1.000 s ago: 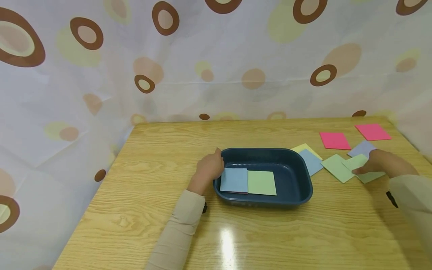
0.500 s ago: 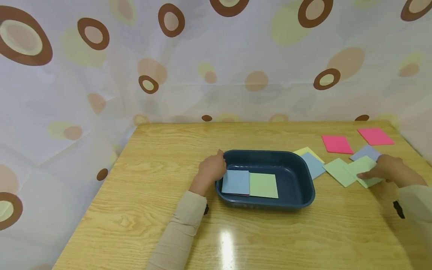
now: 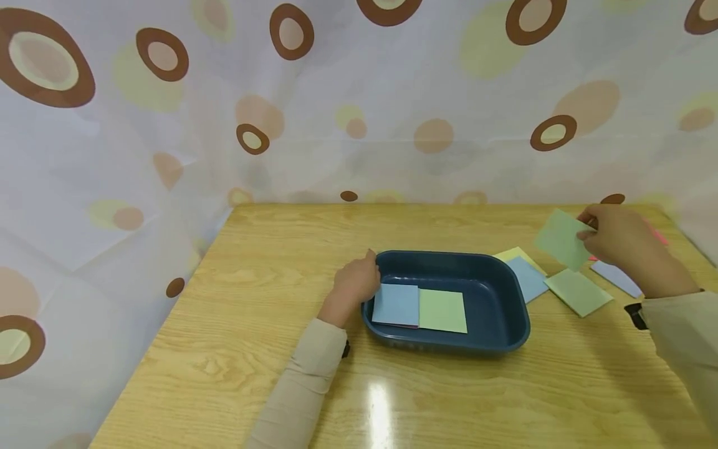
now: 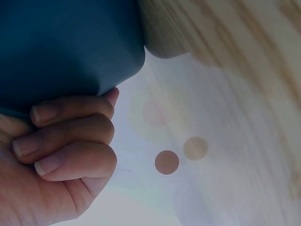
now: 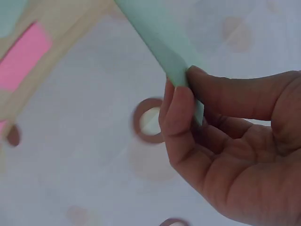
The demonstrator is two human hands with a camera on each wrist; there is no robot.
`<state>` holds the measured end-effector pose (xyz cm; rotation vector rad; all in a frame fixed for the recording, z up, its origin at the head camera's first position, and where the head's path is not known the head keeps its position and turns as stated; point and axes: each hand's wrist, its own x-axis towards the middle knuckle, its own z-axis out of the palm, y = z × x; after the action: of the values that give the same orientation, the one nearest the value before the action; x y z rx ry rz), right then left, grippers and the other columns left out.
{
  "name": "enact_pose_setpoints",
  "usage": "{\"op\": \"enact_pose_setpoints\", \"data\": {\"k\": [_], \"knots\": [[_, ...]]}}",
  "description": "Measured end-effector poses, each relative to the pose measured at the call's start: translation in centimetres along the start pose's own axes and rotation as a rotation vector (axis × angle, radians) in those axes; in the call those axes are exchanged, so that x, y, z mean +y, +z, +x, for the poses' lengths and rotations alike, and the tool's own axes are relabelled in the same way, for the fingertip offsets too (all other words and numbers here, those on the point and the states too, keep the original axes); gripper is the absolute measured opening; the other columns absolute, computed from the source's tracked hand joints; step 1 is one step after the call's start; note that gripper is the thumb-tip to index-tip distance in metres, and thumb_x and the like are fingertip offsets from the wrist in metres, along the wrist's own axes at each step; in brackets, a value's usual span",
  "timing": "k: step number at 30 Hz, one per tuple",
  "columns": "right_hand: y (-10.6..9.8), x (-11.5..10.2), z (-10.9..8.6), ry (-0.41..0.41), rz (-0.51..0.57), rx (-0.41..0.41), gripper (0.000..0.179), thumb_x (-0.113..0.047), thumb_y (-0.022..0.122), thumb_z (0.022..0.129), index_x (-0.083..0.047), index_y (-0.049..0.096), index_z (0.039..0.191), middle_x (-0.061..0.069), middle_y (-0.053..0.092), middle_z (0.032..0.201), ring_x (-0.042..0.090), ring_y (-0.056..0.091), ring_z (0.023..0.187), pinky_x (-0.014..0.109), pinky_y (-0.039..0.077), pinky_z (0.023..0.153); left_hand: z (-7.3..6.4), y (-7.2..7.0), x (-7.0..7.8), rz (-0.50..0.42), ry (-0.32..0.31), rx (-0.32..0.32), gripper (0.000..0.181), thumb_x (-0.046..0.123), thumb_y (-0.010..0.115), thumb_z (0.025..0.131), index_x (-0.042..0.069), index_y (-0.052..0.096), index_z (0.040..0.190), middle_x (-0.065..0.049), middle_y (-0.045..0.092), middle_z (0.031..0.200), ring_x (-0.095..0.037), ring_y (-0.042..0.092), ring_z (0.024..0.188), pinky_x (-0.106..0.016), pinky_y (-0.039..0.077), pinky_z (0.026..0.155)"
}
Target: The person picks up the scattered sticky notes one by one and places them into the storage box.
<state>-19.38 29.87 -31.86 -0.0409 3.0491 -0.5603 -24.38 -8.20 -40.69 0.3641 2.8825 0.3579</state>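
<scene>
My left hand (image 3: 357, 282) grips the left end of a dark blue plastic tub (image 3: 449, 345); in the left wrist view its fingers (image 4: 70, 127) curl at the tub's wall (image 4: 70, 42). Inside the tub a blue square of paper (image 3: 396, 304) lies beside a pale green square (image 3: 442, 310). My right hand (image 3: 619, 240) pinches a pale green sticky note (image 3: 563, 239) between thumb and fingers, raised above the table. The right wrist view shows this green note (image 5: 162, 40) nearly edge-on. Below it, another green note (image 3: 579, 292) lies on the wood.
Right of the tub lie a blue note (image 3: 528, 279) and a yellow note (image 3: 518, 255) partly under it. A lavender note (image 3: 617, 277) lies below the right hand, which mostly hides the pink notes (image 3: 657, 234). A patterned cloth (image 3: 392, 93) hangs behind the wooden table (image 3: 213, 349).
The right hand has taken hold of one green note and lifted it up and to the left, off the other green one. The left hand stays on the tub.
</scene>
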Motion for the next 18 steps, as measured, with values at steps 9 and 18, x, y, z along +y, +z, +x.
{"op": "enact_pose_setpoints", "data": {"k": [9, 18], "knots": [[1.9, -8.3, 0.8, -0.244, 0.129, -0.135, 0.025, -0.001, 0.057, 0.094, 0.014, 0.054, 0.114, 0.027, 0.062, 0.098, 0.031, 0.064, 0.078, 0.042, 0.053, 0.065, 0.2, -0.5, -0.2, 0.015, -0.006, 0.013, 0.048, 0.022, 0.039, 0.104, 0.002, 0.033, 0.148, -0.007, 0.055, 0.065, -0.017, 0.049, 0.052, -0.027, 0.038, 0.045], [5.7, -13.5, 2.6, -0.236, 0.009, -0.587, 0.016, 0.000, 0.059, 0.093, 0.010, 0.060, 0.106, 0.017, 0.061, 0.097, 0.014, 0.065, 0.060, 0.031, 0.056, 0.059, 0.0, -0.4, 0.2, 0.018, -0.006, 0.002, 0.048, 0.022, 0.040, 0.104, 0.002, 0.033, 0.148, -0.009, 0.060, 0.072, -0.018, 0.052, 0.056, -0.029, 0.041, 0.047]]}}
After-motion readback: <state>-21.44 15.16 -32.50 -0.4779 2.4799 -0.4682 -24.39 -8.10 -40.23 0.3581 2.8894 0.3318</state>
